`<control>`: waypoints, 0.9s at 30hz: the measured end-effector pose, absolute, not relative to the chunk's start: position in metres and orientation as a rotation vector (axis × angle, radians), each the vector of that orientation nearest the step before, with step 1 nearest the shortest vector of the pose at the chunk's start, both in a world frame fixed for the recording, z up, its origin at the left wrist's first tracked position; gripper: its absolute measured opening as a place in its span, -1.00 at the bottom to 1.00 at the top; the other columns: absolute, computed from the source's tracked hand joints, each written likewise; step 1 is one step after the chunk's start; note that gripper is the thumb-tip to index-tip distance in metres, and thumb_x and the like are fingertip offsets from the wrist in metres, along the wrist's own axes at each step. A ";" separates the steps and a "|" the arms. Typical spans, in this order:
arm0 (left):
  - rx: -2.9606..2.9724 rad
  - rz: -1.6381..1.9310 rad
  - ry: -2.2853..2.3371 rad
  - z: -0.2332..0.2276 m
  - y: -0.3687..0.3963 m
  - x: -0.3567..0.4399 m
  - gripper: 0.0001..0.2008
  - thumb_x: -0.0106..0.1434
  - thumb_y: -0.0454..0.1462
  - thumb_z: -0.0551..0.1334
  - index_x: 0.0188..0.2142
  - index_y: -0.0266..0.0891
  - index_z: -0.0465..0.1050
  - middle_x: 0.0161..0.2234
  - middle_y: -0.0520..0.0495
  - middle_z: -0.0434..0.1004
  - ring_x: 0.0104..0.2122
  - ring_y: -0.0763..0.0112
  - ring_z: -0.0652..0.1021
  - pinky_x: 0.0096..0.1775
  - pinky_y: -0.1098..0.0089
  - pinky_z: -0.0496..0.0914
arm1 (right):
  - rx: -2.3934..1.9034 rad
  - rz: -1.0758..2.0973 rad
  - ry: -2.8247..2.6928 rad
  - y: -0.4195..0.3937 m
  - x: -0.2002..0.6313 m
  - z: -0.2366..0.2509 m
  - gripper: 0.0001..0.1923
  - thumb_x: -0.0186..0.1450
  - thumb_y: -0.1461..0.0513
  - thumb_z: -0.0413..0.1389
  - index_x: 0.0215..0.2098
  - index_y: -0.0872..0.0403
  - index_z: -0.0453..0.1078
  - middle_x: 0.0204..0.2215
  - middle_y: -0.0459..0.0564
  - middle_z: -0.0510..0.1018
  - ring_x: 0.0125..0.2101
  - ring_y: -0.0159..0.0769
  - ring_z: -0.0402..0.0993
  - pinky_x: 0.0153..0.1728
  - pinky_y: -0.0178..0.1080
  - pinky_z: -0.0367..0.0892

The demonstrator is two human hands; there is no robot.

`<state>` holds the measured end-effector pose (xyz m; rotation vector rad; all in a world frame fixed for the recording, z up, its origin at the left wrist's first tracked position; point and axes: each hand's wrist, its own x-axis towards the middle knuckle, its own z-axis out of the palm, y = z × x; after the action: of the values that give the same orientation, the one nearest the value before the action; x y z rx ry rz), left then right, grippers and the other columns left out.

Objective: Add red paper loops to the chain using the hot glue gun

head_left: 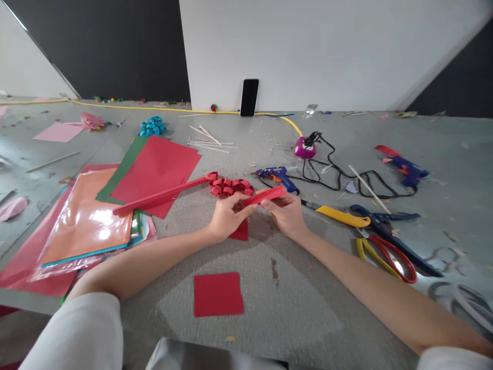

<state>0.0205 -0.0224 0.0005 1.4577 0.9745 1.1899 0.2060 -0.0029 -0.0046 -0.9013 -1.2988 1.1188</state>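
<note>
Both of the person's bare hands hold a narrow folded strip of red paper [265, 196] raised over the grey bench [292, 318]. The left grip [231, 215] pinches its left end between thumb and fingers; the right grip [287, 213] clasps the other end, thumb in front. A small red paper piece [241, 232] lies partly hidden below the left grip, and a flat red paper square [218, 294] lies nearer the person.

Just beyond the left grip sits a bunched red folded-paper chain [227, 187], with a long, thin red paper stick [162, 197] running leftward from it across large red paper sheets [162, 164]. Beyond the right grip lies a blue glue gun [280, 177] with an orange trigger. To the right are a yellow-handled cutter [342, 217] and red-and-yellow-handled scissors [391, 257].
</note>
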 end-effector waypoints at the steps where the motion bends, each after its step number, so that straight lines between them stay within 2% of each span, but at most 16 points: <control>1: 1.479 1.192 0.981 0.001 -0.023 0.020 -0.60 0.30 0.00 0.40 -0.11 -0.29 0.57 -0.47 -0.03 0.59 -0.51 0.45 0.57 -0.40 0.45 0.48 | -0.899 1.121 -1.294 -0.003 0.206 -0.006 -0.72 0.14 0.02 0.48 -0.25 -0.03 0.70 -0.21 -0.01 0.76 -0.22 -0.19 0.70 -0.06 -0.13 0.59; 9: 1.607 1.221 1.024 -0.001 -0.026 0.020 -0.55 0.25 -0.02 0.45 -0.02 -0.29 0.61 -0.39 -0.08 0.66 -0.50 0.46 0.57 -0.40 0.45 0.49 | -0.940 1.106 -1.289 -0.005 0.205 -0.005 -0.70 0.14 0.00 0.47 -0.24 -0.03 0.70 -0.27 -0.01 0.75 -0.28 -0.20 0.67 -0.13 -0.13 0.59; 18: 1.583 1.232 1.035 0.003 -0.027 0.020 -0.67 0.31 -0.07 0.41 -0.08 -0.27 0.66 -0.50 -0.02 0.62 -0.58 0.48 0.55 -0.47 0.48 0.44 | -0.928 1.145 -1.264 -0.006 0.203 -0.006 -0.70 0.14 -0.02 0.47 -0.28 -0.03 0.70 -0.34 -0.01 0.73 -0.35 -0.24 0.64 -0.21 -0.18 0.56; 27: 1.538 1.238 1.012 0.005 -0.029 0.020 -0.69 0.33 -0.08 0.39 -0.10 -0.26 0.66 -0.48 -0.03 0.64 -0.57 0.46 0.60 -0.44 0.47 0.49 | -0.953 1.152 -1.246 -0.010 0.199 0.002 -0.72 0.13 -0.01 0.48 -0.31 -0.04 0.70 -0.37 -0.03 0.73 -0.40 -0.28 0.61 -0.26 -0.20 0.55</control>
<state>0.0201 -0.0292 0.0050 1.5380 1.0120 1.2378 0.1987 -0.0100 0.0018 -0.9534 -1.2464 1.1518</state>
